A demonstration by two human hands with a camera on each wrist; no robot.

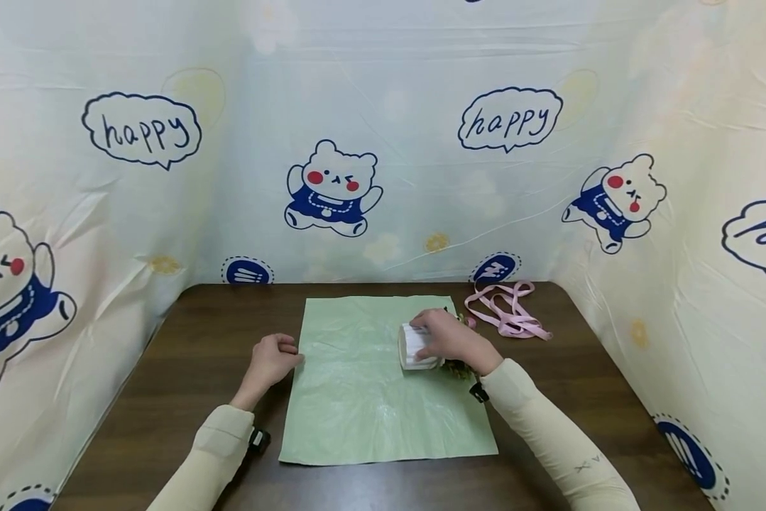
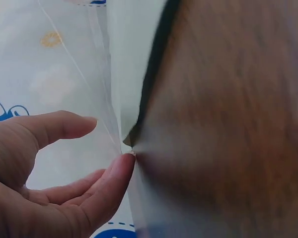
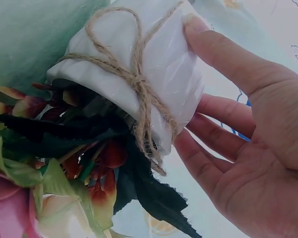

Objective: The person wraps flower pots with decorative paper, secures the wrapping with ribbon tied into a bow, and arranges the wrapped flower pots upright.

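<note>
My right hand [image 1: 454,338] grips a white flower pot [image 1: 413,348] lying on its side over the right part of a pale green sheet of paper [image 1: 351,411]. In the right wrist view a twine bow [image 3: 138,82] is tied round the pot, with thumb and fingers on opposite sides of it. Pink and cream flowers [image 3: 62,213] and dark leaves [image 3: 156,198] come out of its mouth; the head view mostly hides them behind the hand. My left hand [image 1: 272,365] is at the sheet's left edge, one fingertip touching it and the fingers apart in the left wrist view.
A pink ribbon [image 1: 510,316] lies in loose loops at the back right of the dark wooden table [image 1: 197,355]. Printed cloth [image 1: 421,191] hangs behind the table and along both sides.
</note>
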